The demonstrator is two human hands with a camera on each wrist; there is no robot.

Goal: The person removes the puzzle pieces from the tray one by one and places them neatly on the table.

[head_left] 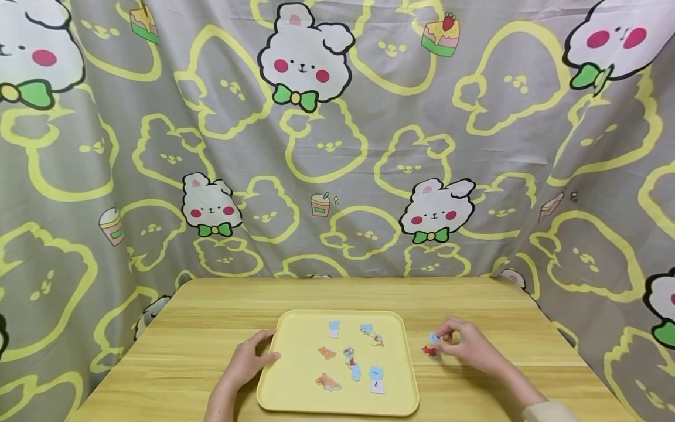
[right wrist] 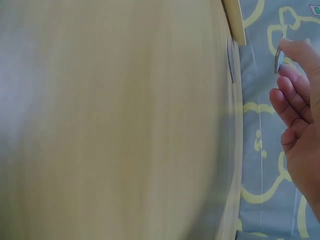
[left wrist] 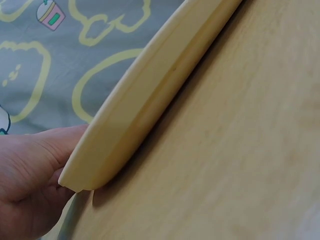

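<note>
spreads out as a table (head_left: 464,299) with a light, yellowish wood-look top, streaked with faint grain running from side to side. carries a pale yellow tray (head_left: 295,400) near the middle of its width, apart from the far edge: rectangular, wider than deep, with rounded corners and a raised rim. takes a dark strip of shadow (left wrist: 101,197) along the tray's wall. bears a small red cutout (head_left: 429,351), lying to the right of the tray, just beside it but not touching.

No words, numbers or brands can be read. A small dark mark (head_left: 377,384) on the near-right blue-and-white piece (head_left: 376,373) in the tray (head_left: 285,398), and tiny marks (head_left: 337,200) on the far curtain (head_left: 327,167), are illegible.
</note>
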